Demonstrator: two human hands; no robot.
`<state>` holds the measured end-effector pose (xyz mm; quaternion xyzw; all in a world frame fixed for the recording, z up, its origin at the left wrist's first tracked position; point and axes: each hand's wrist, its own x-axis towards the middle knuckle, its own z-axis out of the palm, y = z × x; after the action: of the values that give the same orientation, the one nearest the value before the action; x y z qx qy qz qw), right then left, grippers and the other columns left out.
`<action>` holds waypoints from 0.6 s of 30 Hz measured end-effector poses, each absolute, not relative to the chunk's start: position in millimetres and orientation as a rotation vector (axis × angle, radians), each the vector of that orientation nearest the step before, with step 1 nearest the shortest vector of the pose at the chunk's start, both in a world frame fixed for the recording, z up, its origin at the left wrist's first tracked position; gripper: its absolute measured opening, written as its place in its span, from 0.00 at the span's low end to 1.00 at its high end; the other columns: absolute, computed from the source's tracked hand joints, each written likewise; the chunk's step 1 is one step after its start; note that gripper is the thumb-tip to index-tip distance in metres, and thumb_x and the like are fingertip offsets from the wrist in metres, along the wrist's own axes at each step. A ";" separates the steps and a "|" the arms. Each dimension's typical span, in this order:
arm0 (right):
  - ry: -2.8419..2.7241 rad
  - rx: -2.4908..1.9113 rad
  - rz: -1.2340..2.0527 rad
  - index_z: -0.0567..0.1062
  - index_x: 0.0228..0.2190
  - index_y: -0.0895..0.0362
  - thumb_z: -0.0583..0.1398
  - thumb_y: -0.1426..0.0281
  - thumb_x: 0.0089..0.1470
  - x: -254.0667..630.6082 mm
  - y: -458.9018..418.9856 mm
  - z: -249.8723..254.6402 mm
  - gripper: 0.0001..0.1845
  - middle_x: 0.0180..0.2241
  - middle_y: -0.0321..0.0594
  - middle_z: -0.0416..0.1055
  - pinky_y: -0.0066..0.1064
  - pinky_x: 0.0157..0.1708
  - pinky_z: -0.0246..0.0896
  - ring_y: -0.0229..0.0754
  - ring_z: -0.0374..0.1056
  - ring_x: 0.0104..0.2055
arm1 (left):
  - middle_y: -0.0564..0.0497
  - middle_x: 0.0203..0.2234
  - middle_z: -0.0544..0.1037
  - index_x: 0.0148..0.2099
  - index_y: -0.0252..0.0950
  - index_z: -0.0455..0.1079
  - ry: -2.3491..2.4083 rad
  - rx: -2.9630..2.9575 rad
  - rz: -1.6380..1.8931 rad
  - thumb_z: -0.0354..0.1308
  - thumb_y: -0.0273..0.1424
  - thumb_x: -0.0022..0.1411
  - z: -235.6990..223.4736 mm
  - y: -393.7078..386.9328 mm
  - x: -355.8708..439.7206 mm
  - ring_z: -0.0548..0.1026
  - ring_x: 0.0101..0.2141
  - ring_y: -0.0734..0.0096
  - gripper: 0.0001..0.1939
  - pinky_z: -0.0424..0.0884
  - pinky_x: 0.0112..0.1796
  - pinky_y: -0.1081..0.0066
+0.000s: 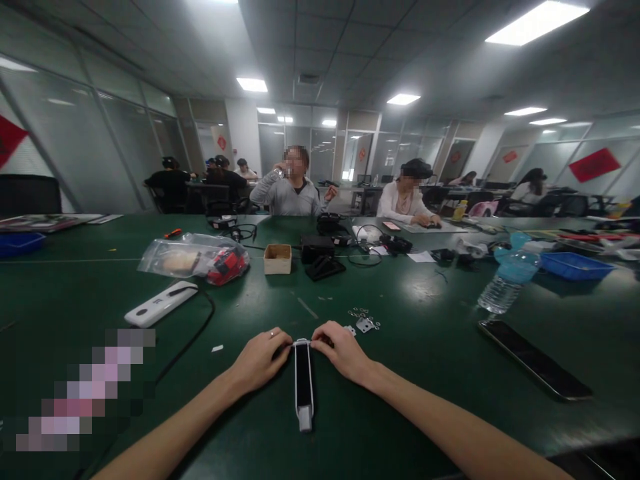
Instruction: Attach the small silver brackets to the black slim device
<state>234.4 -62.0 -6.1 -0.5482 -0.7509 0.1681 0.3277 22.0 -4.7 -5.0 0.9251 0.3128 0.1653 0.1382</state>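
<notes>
A long, narrow device with a white frame and black inside (303, 380) lies on the green table, pointing toward me. Its near end narrows to a pale block. At its far end, my left hand (263, 357) pinches the left side with thumb and forefinger; a ring is on one finger. My right hand (343, 350) is closed in a pinch at the opposite side of that end. Whether a tiny part sits between the fingertips is too small to tell. Just beyond my right hand lie a small metal bracket (365, 325) and several washers or nuts (361, 313).
On the left are a white power strip (161, 304) with a black cable and a plastic bag (193, 257). A small box (278, 259) stands ahead. To the right are a phone (535, 360), water bottle (505, 283) and blue tray (575, 266). People sit across the table.
</notes>
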 end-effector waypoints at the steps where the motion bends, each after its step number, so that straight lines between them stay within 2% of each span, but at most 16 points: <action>1: -1.968 -1.428 0.446 0.73 0.33 0.57 0.58 0.66 0.57 234.2 -62.6 -5.7 0.07 0.33 0.38 0.70 0.31 0.36 0.61 0.40 0.65 0.36 | 0.49 0.35 0.72 0.40 0.37 0.68 0.900 2.679 0.485 0.44 0.31 0.65 -5.9 -4.5 21.6 0.71 0.34 0.68 0.11 0.66 0.35 0.72; 4: -1.980 -1.391 0.435 0.72 0.35 0.57 0.59 0.67 0.55 233.9 -64.8 -6.1 0.07 0.34 0.39 0.69 0.32 0.37 0.62 0.41 0.64 0.36 | 0.49 0.35 0.72 0.41 0.37 0.67 0.891 2.690 0.505 0.45 0.30 0.65 -9.8 -3.4 20.2 0.71 0.34 0.69 0.10 0.66 0.35 0.72; 10: -2.009 -1.295 0.357 0.70 0.37 0.57 0.57 0.79 0.50 233.5 -64.3 -11.8 0.11 0.36 0.40 0.68 0.34 0.40 0.62 0.42 0.64 0.39 | 0.49 0.34 0.73 0.41 0.37 0.67 0.908 2.711 0.498 0.45 0.29 0.64 -12.0 -3.3 19.8 0.71 0.34 0.69 0.10 0.66 0.35 0.72; 18: -2.085 -1.295 0.350 0.71 0.38 0.56 0.57 0.75 0.55 230.3 -62.2 -11.1 0.08 0.36 0.40 0.69 0.36 0.40 0.62 0.43 0.63 0.39 | 0.50 0.35 0.73 0.41 0.38 0.67 0.894 2.736 0.521 0.46 0.28 0.64 -15.3 -2.6 18.0 0.71 0.34 0.69 0.09 0.65 0.36 0.72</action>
<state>230.3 -62.2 -11.1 -0.4940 -0.7952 0.1336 0.3252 18.0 -2.6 -15.3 0.9298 0.3038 0.1771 0.1082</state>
